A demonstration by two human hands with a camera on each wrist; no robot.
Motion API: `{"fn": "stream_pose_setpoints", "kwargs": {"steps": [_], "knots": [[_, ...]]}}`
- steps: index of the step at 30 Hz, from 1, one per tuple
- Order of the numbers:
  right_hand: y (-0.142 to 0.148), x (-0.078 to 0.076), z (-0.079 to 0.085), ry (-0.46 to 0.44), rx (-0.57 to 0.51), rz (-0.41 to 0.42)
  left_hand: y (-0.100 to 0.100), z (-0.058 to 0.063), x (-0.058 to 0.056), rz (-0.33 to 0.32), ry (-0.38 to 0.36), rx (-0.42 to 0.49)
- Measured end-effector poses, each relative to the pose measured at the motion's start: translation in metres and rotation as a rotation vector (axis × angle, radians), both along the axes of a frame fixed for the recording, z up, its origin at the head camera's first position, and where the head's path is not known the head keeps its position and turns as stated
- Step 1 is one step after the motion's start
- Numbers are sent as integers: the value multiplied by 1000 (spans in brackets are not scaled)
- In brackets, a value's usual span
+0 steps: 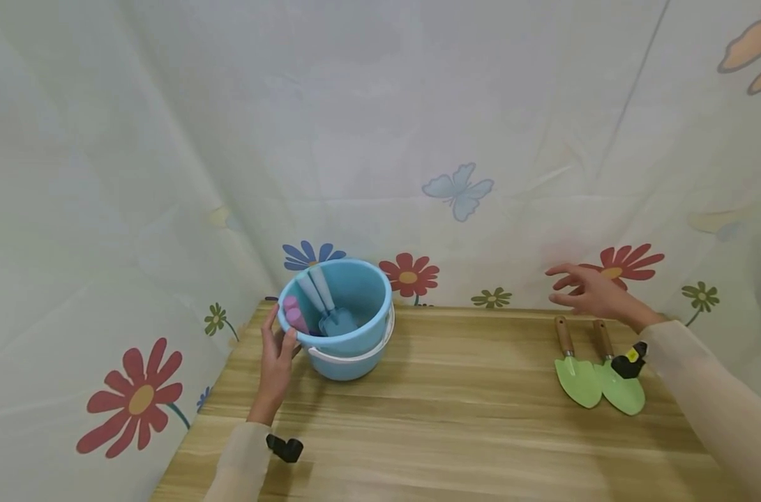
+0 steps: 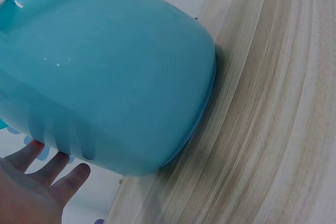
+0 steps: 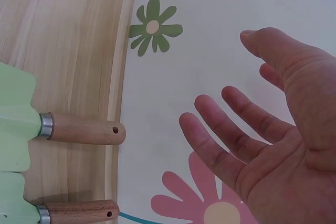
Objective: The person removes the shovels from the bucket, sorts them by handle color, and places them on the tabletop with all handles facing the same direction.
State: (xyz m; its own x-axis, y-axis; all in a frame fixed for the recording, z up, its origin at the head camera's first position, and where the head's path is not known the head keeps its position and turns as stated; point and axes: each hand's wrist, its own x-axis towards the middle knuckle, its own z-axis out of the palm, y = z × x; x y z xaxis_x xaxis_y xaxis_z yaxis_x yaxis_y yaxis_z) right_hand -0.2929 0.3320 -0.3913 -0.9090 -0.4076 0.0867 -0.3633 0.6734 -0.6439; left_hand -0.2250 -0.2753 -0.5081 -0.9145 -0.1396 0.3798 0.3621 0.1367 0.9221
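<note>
A light blue bucket (image 1: pixel 349 348) with a white handle stands at the table's back left. My left hand (image 1: pixel 278 355) is at its left side near the rim; in the left wrist view its fingers (image 2: pixel 50 169) lie fairly straight against the bucket wall (image 2: pixel 115 72). Inside the bucket are blue tools with pale handles (image 1: pixel 317 289) and pink pieces (image 1: pixel 295 317), partly hidden by the rim. My right hand (image 1: pixel 584 291) hovers, fingers spread and holding nothing, beyond the wooden handles of two green trowels (image 1: pixel 577 380) lying side by side on the right.
The wood-grain table (image 1: pixel 455 418) ends at a back edge against a pale curtain (image 1: pixel 367 125) printed with flowers and butterflies. Another curtain side rises along the left edge. A small black camera (image 1: pixel 286 448) is strapped at my left wrist.
</note>
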Motion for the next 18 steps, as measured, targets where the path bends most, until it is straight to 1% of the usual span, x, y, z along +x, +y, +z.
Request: {"fn": "stream_pose_setpoints", "kwargs": {"steps": [9, 18], "knots": [[-6, -3, 3, 1, 3, 14, 0, 1, 0, -3, 8, -5], [-19, -3, 19, -22, 26, 41, 1, 2, 0, 5, 11, -7]]}}
